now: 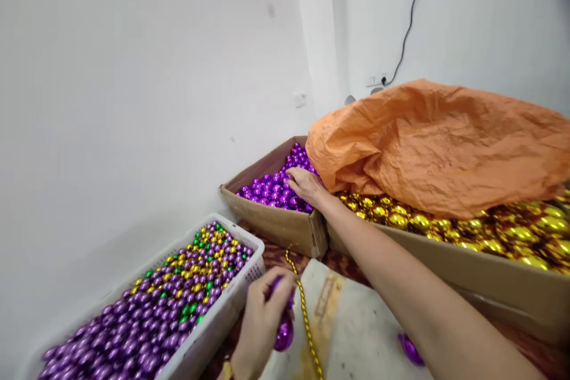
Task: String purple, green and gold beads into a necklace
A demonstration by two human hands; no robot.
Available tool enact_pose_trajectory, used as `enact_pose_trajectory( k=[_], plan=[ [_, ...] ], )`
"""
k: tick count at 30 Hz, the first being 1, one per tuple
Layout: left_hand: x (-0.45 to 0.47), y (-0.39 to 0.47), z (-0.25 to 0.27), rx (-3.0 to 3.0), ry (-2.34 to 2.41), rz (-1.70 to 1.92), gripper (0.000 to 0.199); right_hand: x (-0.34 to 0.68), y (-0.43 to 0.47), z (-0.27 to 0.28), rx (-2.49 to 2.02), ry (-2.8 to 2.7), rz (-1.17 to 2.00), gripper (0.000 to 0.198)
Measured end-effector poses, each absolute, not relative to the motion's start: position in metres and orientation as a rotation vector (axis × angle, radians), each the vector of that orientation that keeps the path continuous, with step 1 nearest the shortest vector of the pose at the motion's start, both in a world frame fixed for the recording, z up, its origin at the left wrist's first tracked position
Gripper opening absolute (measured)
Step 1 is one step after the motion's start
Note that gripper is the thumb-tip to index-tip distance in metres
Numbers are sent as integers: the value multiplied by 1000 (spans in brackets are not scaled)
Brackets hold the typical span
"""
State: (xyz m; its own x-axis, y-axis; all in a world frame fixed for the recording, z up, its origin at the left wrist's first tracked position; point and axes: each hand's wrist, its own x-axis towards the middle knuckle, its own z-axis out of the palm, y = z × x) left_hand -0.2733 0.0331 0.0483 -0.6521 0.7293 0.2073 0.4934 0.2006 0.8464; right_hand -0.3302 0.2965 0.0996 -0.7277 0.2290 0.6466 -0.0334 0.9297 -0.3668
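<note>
My left hand [262, 314] is closed around shiny purple balls; one purple ball [284, 335] hangs out below the fingers. A string of gold beads [306, 314] runs down just right of that hand. Farther off, my right hand [305, 184] reaches over the cardboard box [267, 214] of purple balls [271, 189]. Its fingers are partly spread at the top of the pile, touching or just above the balls. Nothing is visibly gripped in it. Another purple ball [410, 349] lies under my right forearm on the pale sheet [356, 320].
At left stands a white plastic basket [218, 309] full of small purple, gold and green beads. A long cardboard box [427, 261] of gold balls [401, 217] is on the right, partly covered by orange sheeting [445, 142]. A black cable [409, 24] hangs down the wall to a socket.
</note>
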Motion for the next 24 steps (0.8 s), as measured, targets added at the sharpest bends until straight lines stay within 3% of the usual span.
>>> enact_pose_trajectory(
  k=[4,7,12,15,19,24],
  plan=[
    [-235,44,-2,1669,2408,895,28,-292,261,102,17,-2399,400,29],
    [-223,74,-33,1829,2455,677,32,-239,231,70,125,-2442,361,31],
    [-234,133,-63,1975,2547,528,41,-142,238,-30,-433,-2503,441,26],
    [-244,153,-74,2066,2558,425,43,-122,261,-72,-459,-2728,328,27],
    [-246,159,-81,2104,2575,351,43,-128,270,-90,-455,-2847,139,27],
    [-234,145,-67,2052,2594,396,47,-124,274,-111,-310,-2827,203,24]
  ],
)
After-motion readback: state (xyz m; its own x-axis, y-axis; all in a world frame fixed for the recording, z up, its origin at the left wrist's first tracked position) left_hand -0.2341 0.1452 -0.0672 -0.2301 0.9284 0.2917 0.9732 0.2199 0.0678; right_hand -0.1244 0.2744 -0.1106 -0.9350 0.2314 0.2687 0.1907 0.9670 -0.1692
